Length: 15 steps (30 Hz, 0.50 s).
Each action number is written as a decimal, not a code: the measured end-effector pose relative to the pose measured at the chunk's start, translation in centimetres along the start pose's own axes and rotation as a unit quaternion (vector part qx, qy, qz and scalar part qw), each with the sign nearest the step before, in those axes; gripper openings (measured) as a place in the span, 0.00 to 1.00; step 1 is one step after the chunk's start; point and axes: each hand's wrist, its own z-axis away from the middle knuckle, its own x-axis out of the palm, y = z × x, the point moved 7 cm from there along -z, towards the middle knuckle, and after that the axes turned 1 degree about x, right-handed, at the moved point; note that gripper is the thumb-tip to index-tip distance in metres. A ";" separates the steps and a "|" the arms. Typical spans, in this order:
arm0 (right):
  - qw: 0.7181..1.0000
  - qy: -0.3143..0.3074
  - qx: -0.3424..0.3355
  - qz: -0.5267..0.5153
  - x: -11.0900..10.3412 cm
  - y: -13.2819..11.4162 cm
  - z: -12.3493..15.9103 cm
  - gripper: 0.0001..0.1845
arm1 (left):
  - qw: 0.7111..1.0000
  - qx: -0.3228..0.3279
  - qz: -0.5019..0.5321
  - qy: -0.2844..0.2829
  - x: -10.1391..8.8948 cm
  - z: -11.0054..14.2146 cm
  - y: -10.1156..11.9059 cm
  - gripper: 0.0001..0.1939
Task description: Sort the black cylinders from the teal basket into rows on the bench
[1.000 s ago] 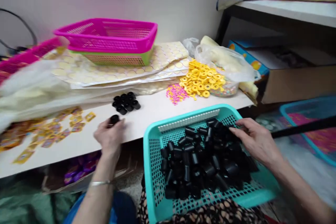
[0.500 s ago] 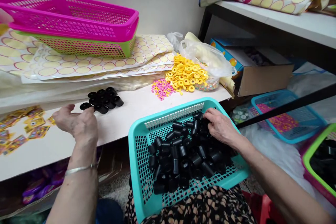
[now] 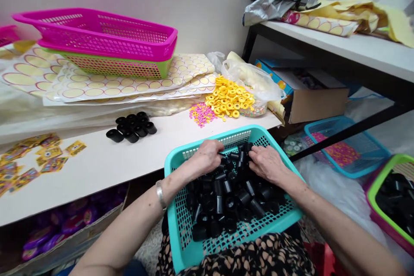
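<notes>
A turquoise basket rests on my lap, holding many short black plastic cylinders, some showing a hollow end. My left hand reaches over the basket's far left part, its fingers pinched at a black cylinder that is mostly hidden. Close by on the right, my right hand has its fingers curled onto a black cylinder at the far side of the pile. On the white table, a small group of black cylinders stands close together, left of the basket.
Yellow ring pieces and small pink-and-yellow bits lie beyond the basket. Printed packets are at left. A magenta basket sits in a green one on patterned sheets. A shelf and blue basket are at right.
My left hand has moved right, from beside the black cylinders on the table into the basket, and its fingers have closed. My right hand stays at the pile. The view has shifted slightly.
</notes>
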 end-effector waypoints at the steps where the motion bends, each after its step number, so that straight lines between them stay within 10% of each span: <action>1: 1.000 0.004 0.005 -0.002 0.0 0.0 0.1 0.09 | 0.999 0.014 -0.042 -0.024 0.7 -0.3 -0.1 0.09; 8: 0.999 0.009 -0.003 -0.038 0.7 -0.8 -0.5 0.10 | 0.977 0.060 -0.149 -0.138 4.3 -0.6 0.5 0.14; 15: 0.980 0.101 0.016 -0.171 -1.1 -1.0 1.8 0.08 | 0.985 0.064 -0.106 -0.117 3.0 1.1 0.7 0.13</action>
